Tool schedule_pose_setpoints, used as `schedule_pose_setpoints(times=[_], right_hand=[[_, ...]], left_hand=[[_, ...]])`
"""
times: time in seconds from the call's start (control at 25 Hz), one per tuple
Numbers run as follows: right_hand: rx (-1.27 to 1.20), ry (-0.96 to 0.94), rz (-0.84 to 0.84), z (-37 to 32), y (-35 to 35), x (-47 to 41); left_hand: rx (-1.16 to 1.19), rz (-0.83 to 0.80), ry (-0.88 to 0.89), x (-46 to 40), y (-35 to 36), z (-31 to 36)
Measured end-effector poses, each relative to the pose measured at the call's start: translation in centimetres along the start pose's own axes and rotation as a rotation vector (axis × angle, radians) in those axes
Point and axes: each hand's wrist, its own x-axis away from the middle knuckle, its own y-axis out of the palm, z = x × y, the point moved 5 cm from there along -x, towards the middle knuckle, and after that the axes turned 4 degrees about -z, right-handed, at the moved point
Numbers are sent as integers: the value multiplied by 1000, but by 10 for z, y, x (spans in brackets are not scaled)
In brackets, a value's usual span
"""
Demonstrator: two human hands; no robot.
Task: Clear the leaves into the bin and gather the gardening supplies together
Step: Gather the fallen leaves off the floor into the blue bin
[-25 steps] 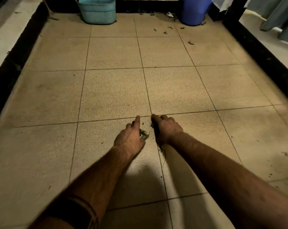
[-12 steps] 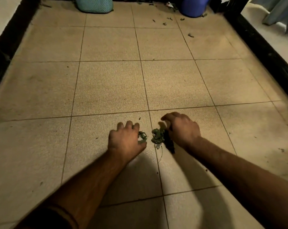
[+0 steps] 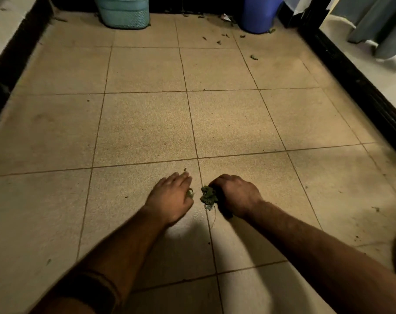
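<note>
A small clump of green leaves (image 3: 207,196) lies on the tan floor tiles between my two hands. My right hand (image 3: 235,194) is curled around the clump's right side, fingers bent down onto the floor. My left hand (image 3: 172,196) lies palm down just left of it, fingers fairly straight, with a bit of leaf (image 3: 189,193) at its thumb side. More loose leaves (image 3: 222,39) are scattered far ahead near a blue bin (image 3: 259,13). One single leaf (image 3: 253,57) lies farther out on the tiles.
A teal basket (image 3: 124,12) stands at the far wall, left of the blue bin. Black raised borders (image 3: 360,87) edge the tiled floor on both sides. Grey cloth (image 3: 378,26) hangs at the far right. Crumbs of dirt dot the tiles at right.
Both hands have drawn back toward me and parted slightly, dragging the leaves into a tighter clump. My right hand has curled more closely around it.
</note>
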Motion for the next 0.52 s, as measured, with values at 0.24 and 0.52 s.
schedule_pose_setpoints(times=[0.24,0.52], right_hand=[[-198,260,-90,22,-5,21],[-217,305,-90,6,5,13]], left_hand=[[122,176,-106,21,-17,-26],[88,-97,-87,-18,-11,8]])
